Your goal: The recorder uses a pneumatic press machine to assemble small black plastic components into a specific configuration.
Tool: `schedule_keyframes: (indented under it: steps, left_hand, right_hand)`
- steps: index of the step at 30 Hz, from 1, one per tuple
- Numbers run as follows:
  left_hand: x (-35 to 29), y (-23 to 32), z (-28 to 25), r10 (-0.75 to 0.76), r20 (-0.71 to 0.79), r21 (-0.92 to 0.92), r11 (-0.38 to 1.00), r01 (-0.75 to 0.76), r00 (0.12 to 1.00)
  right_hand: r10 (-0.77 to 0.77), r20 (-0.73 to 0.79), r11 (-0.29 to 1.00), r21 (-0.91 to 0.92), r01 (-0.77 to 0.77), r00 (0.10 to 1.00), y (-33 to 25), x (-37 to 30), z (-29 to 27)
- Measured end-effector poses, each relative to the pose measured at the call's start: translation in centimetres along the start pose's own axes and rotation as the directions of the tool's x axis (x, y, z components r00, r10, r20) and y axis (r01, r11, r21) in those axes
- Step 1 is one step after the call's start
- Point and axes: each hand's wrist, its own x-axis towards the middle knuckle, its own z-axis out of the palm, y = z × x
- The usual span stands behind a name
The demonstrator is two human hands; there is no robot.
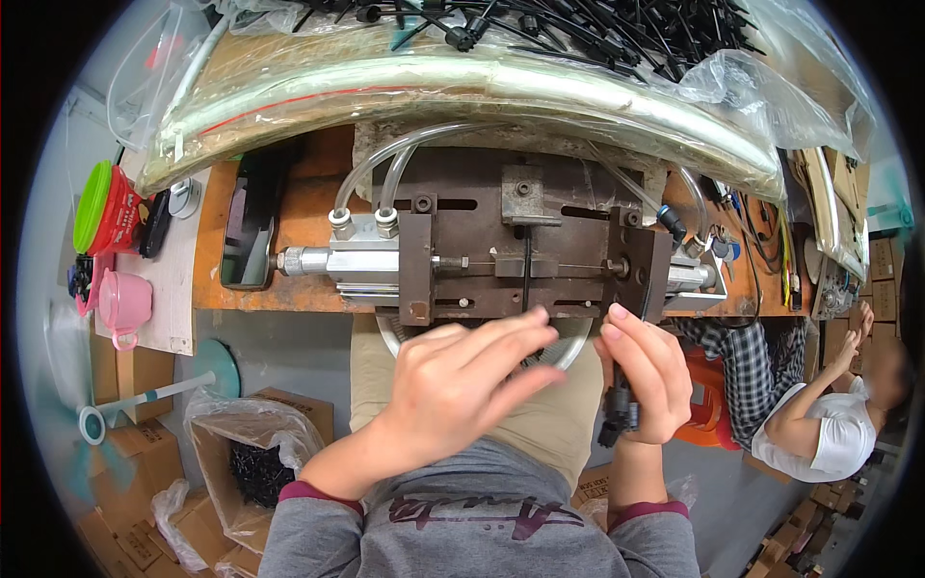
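A dark metal clamping fixture (568, 173) sits at the table's front edge, with an air cylinder (361, 260) on its left side and another cylinder (689, 277) on its right. A thin black rod (527, 255) stands across the fixture's middle block. Just in front of it, my left hand (462, 371) has its fingers stretched out and the thumb apart; something dark shows partly behind them. Between the closed fingers of my right hand (647, 371), at the fixture's front right corner, is a black plastic stemmed part (620, 414), its thick end hanging downward.
Many black stemmed parts (472, 29) lie heaped at the back, behind a long plastic-wrapped roll (462, 82). A phone (252, 222) lies left of the fixture, near a pink cup (125, 301). A lined box (255, 462) stands lower left. Another person (819, 424) sits at right.
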Motion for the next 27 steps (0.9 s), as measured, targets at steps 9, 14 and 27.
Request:
schedule_keyframes:
  steps: [9, 14, 27]
  left_hand:
    - [-0.3, 1.4, -1.6, -0.012, 0.03, -0.281, 0.96, 0.02, 0.999]
    - [-0.3, -0.5, 0.4, 0.185, -0.069, 0.304, 0.94, -0.156, 0.98]
    - [0.3, -1.5, 1.3, 0.166, 0.003, 0.494, 0.857, -0.146, 0.986]
  right_hand:
    - [-0.203, 0.085, 0.973, -0.091, 0.211, 0.975, -0.4, 0.8, 0.2]
    - [-0.061, -0.028, 0.993, -0.103, 0.058, 0.998, 0.2, -0.3, 0.3]
    - [-0.02, 0.031, 1.0, -0.015, 0.021, 0.999, -0.1, -1.3, 0.4]
